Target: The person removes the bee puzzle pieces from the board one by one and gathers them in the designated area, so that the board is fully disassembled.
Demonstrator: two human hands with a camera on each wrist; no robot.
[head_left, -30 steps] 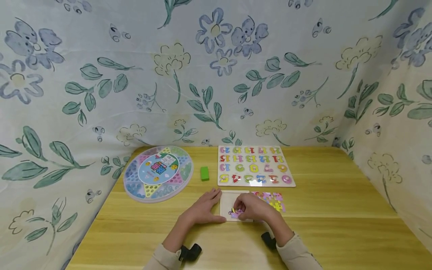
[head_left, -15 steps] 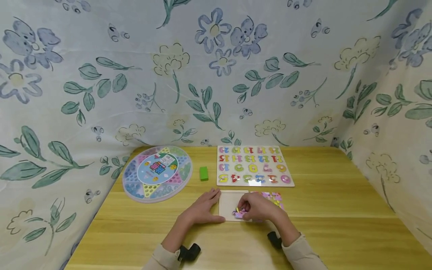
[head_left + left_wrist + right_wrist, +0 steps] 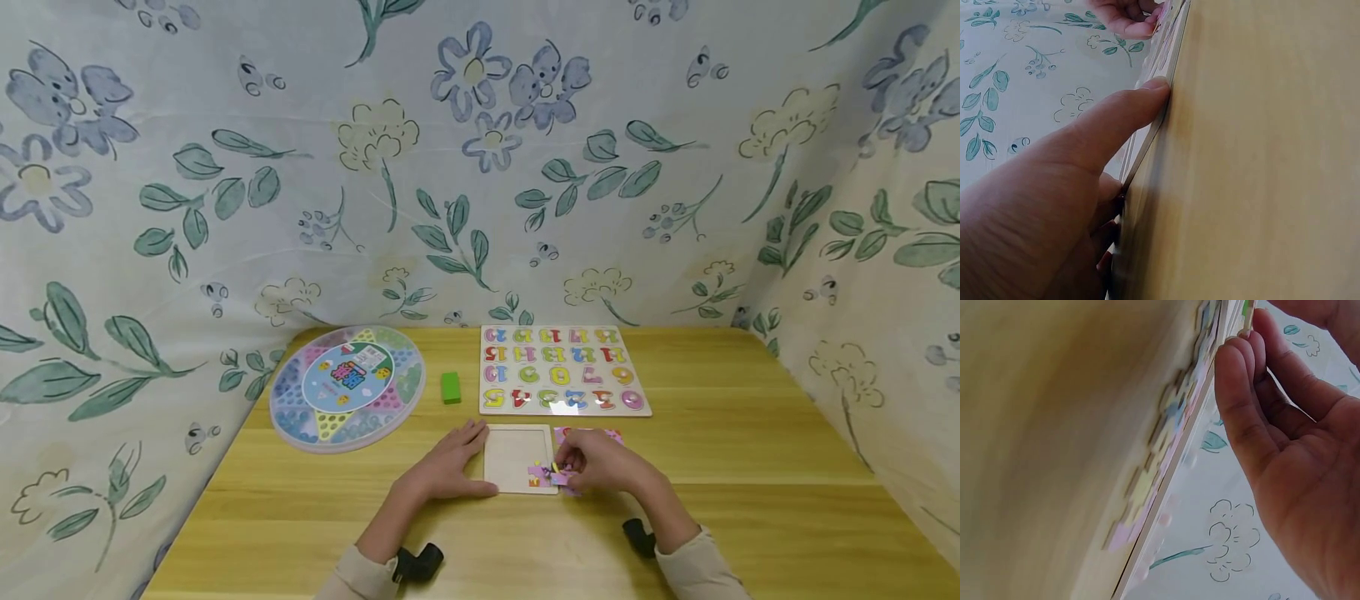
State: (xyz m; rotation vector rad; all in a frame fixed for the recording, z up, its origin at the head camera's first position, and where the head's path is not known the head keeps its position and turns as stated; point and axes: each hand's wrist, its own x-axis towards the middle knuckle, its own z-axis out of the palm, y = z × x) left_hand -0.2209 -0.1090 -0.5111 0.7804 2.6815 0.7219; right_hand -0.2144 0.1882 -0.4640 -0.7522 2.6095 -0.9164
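A shallow square wooden puzzle tray [image 3: 517, 450] lies in front of me in the head view. My left hand [image 3: 453, 465] rests along its left side, thumb at the near edge and fingers towards the far corner; the left wrist view shows the thumb [image 3: 1129, 109] touching the rim. Over the tray's right edge my right hand [image 3: 600, 462] pinches a pink jigsaw piece [image 3: 558, 478], partly hidden by the fingers. In the right wrist view a thin piece edge [image 3: 1249, 317] shows at the fingertips. Beside it, in the tray's lower right, is another pink piece [image 3: 535, 477].
More joined jigsaw pieces [image 3: 615, 434] lie right of the tray, partly under the right hand. Behind stands a number puzzle board [image 3: 566, 371]. A green block [image 3: 450, 388] and a round Chinese checkers box [image 3: 348, 390] lie left. Floral cloth [image 3: 480, 250] backs the wooden table [image 3: 750, 433].
My right hand has moved right, from over the tray to its right edge, with the pink piece in its fingers. The left hand stays at the tray's left side.
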